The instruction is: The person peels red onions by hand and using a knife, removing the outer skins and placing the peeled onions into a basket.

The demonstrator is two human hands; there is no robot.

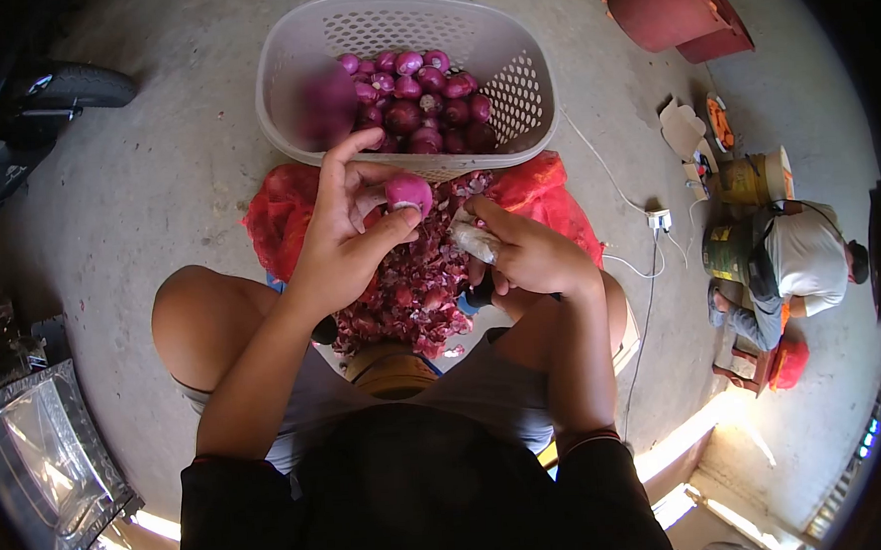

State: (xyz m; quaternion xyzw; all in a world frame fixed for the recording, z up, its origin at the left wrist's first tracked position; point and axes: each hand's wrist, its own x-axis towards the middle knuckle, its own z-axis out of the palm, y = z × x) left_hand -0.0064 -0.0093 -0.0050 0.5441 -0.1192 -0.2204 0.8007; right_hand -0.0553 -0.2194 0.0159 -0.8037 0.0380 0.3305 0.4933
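My left hand [344, 245] is closed round a smooth, purple-pink red onion [408, 191], thumb and fingertips on its sides. Just to the right, my right hand [544, 250] is closed on a whitish, crumpled-looking thing [475, 237], and I cannot tell what it is. Under both hands lies a heap of red onion skins [407, 302], spread over a red mesh bag [554, 197]. Beyond them stands a grey plastic basket [270, 100] with several red onions [432, 103] in it. A blurred purple patch covers its left part.
A yellowish tub [391, 369] is between my legs. To the right are a white cable with a socket block [660, 220], a bucket [754, 176] and a seated person [803, 256]. Red tubs [666, 9] stand back right. A motorbike wheel [77, 85] is at left.
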